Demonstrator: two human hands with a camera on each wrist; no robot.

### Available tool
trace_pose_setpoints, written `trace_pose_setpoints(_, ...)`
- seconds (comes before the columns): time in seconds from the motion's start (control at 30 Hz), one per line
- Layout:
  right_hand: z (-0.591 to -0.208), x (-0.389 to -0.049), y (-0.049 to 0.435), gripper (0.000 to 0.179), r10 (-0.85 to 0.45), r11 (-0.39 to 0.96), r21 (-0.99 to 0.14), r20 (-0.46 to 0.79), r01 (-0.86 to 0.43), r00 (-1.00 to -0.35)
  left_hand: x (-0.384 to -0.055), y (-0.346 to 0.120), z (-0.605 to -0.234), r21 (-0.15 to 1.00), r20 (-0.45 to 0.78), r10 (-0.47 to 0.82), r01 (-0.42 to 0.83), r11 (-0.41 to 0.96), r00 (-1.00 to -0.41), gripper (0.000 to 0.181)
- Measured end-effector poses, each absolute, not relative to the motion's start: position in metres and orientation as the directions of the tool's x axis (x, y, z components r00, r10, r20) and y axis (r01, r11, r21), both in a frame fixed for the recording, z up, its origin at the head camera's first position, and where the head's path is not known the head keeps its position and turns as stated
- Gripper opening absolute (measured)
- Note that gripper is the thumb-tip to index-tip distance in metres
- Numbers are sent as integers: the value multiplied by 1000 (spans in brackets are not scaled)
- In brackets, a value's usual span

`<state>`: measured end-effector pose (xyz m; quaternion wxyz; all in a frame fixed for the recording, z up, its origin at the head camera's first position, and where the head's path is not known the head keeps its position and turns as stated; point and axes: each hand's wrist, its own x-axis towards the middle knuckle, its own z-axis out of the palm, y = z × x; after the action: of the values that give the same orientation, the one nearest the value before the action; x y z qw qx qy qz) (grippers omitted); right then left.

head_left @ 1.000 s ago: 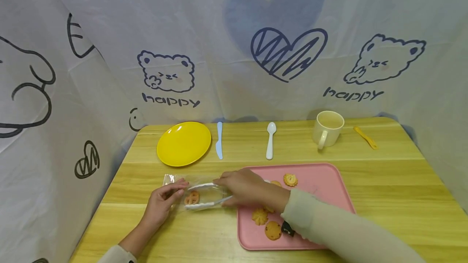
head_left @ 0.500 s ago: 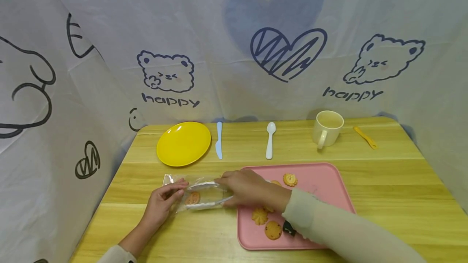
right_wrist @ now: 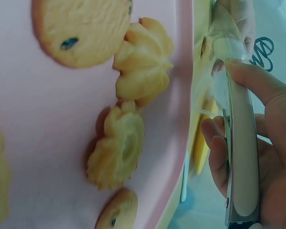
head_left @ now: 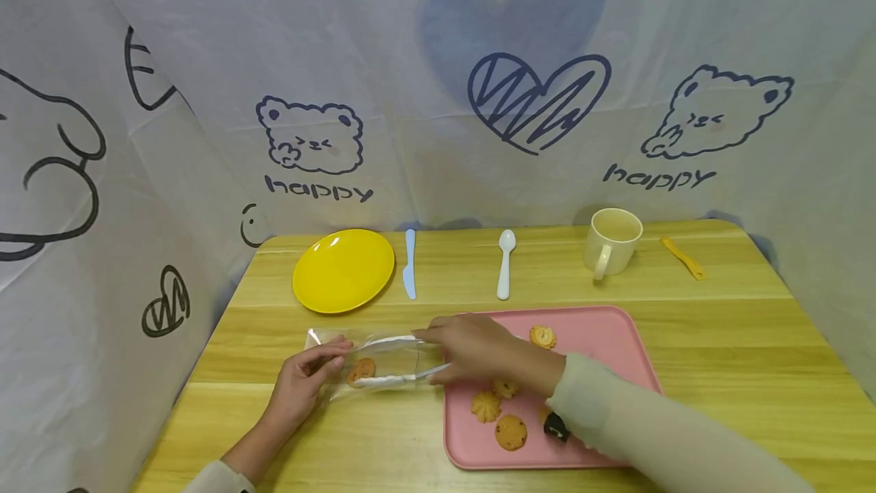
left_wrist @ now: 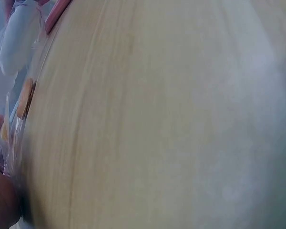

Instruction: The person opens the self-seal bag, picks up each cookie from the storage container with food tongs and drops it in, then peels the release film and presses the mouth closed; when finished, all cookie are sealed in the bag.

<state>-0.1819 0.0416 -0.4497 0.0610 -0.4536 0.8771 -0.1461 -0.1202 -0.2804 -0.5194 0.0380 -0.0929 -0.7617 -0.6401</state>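
Tongs (right_wrist: 244, 148) stand spread in my curled right grip (head_left: 472, 348); my pinching left grip (head_left: 308, 373) should steady the clear plastic bag (head_left: 388, 361), pretzel cookie (head_left: 360, 372) just beside it.

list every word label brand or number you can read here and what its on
"happy": on the hanging cloth, under the left bear drawing
"happy": on the same cloth, under the right bear drawing
No lettering shows on the tray, plate or mug.
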Motion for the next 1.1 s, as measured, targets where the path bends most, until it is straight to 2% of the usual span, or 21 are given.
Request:
trace_pose_setpoints(0.43,-443,-176,76,71,-775,583,-361,20,-728,-631,-120,-281,-520,966,184,98,198,167,-978,22)
trace_pose_setpoints(0.87,-438,-163,112,71,-742,622,-315,52,-716,-668,-120,-281,-520,964,178,90,192,185,-980,23)
trace_pose_setpoints(1.1,-439,-156,139,75,-687,648,-392,66,-652,-723,-121,-282,-521,961,183,88,197,193,-979,23)
